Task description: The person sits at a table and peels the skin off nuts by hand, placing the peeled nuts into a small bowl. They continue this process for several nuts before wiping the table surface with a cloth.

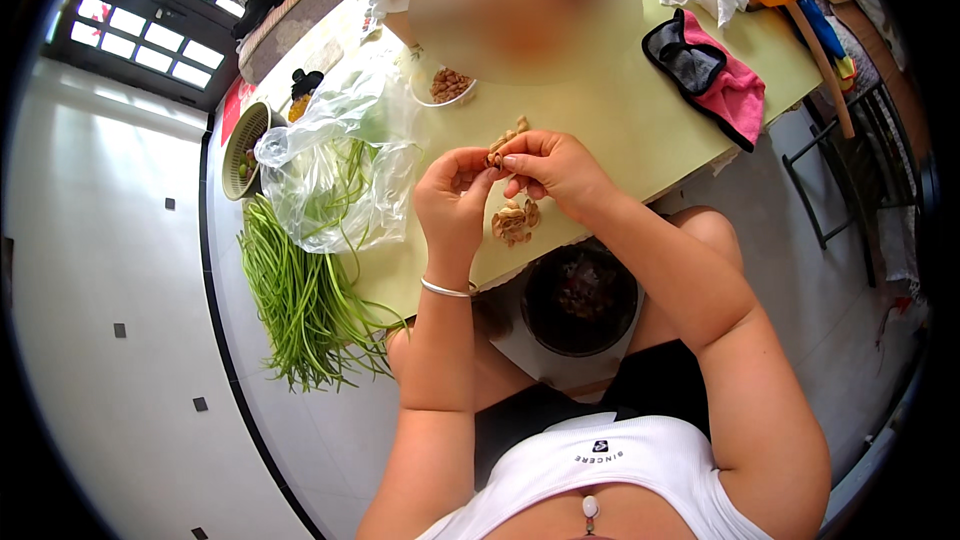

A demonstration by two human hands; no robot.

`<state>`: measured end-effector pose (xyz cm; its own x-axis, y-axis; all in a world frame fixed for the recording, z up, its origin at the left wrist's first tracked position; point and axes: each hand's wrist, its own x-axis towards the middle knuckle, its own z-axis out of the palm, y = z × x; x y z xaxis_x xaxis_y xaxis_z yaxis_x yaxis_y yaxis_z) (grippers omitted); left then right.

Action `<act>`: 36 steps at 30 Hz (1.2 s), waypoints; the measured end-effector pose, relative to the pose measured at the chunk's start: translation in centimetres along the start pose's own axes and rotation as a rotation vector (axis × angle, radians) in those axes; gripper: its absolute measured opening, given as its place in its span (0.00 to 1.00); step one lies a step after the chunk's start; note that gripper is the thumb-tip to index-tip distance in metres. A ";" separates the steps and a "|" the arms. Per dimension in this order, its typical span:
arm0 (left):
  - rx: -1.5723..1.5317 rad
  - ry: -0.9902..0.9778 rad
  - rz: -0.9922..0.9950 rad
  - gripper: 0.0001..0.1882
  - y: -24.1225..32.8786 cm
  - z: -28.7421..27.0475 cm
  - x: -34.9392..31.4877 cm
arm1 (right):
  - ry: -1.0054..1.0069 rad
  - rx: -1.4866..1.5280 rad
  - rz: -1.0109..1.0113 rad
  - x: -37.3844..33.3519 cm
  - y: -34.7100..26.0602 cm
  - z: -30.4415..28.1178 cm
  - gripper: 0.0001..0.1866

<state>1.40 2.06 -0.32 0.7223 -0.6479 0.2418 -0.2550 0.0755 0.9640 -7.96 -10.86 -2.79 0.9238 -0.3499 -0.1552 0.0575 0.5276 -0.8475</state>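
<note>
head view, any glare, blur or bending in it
Head view, top left: door panes glare white; head view, top middle: an oval is heavily blurred; head view, toward the rim: straight edges bend, corners go black; head view, middle: the fingers look fairly sharp, the bucket dark inside.

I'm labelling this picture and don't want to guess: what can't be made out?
Head view: small brown item, its shape mostly covered by the left hand and right hand pinching it.
Head view: contents of the black bin, too dark to identify.
Head view: far part of the yellow table, hidden by a large blur.
</note>
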 end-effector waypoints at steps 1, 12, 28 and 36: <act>0.145 0.019 0.078 0.09 -0.2 0.0 -0.1 | 0.013 -0.002 -0.007 0.0 0.1 0.1 0.09; 0.440 0.015 0.327 0.09 0.8 0.7 -0.3 | 0.033 0.262 0.097 -0.2 0.9 0.5 0.09; 0.598 0.045 0.356 0.07 0.9 0.4 0.0 | -0.060 0.144 0.126 0.1 0.2 0.3 0.11; 0.313 -0.007 -0.011 0.07 1.3 -1.4 0.4 | -0.033 0.028 0.173 -0.3 -1.6 -0.3 0.12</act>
<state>2.29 2.98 1.18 0.7224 -0.6523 0.2296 -0.4331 -0.1679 0.8856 -8.49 -11.86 -1.53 0.9328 -0.2267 -0.2801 -0.0932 0.5992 -0.7951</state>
